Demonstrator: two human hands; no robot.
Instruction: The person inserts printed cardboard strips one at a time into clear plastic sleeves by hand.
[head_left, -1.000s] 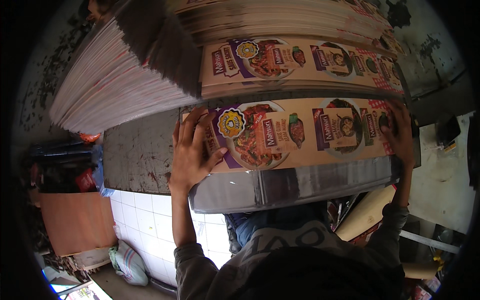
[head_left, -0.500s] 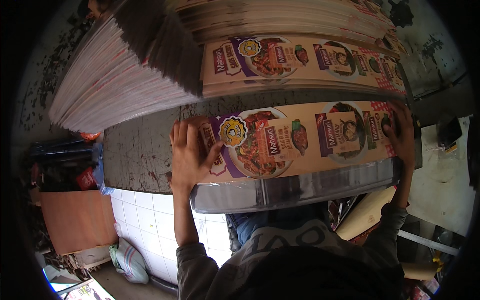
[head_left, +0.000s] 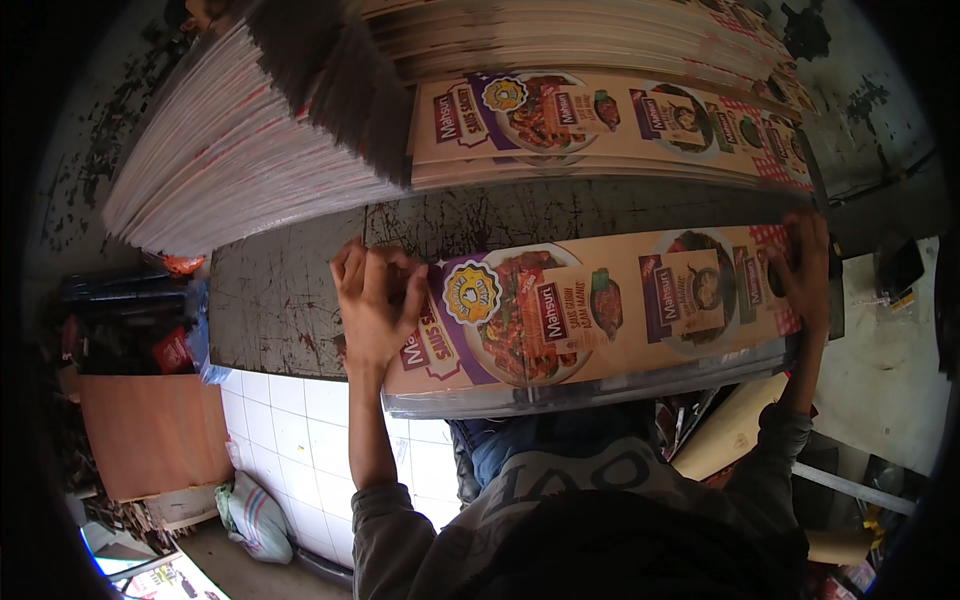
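A long tan printed card (head_left: pixel 620 300) with food pictures lies across the near edge of the table, over a stack of clear plastic sleeves (head_left: pixel 560 398). At its left end is my left hand (head_left: pixel 372 310), the fingers curled in and the thumb close to the forefinger beside the card's upper left corner. Whether anything is pinched there cannot be made out. My right hand (head_left: pixel 808 275) grips the card's right end, thumb on the printed face and fingers around the far corner.
Beyond the card, the scratched dark table (head_left: pixel 290 290) carries a pile of matching printed cards (head_left: pixel 600 120). A tall slanting stack of thin plastic-covered sheets (head_left: pixel 250 150) stands at the far left. Below left are a brown board (head_left: pixel 155 435) and a white sack (head_left: pixel 258 515) on the floor.
The printed card has come nearer to me and now covers more of the clear sleeves. My left hand has left the card's face, and its fingers have curled in.
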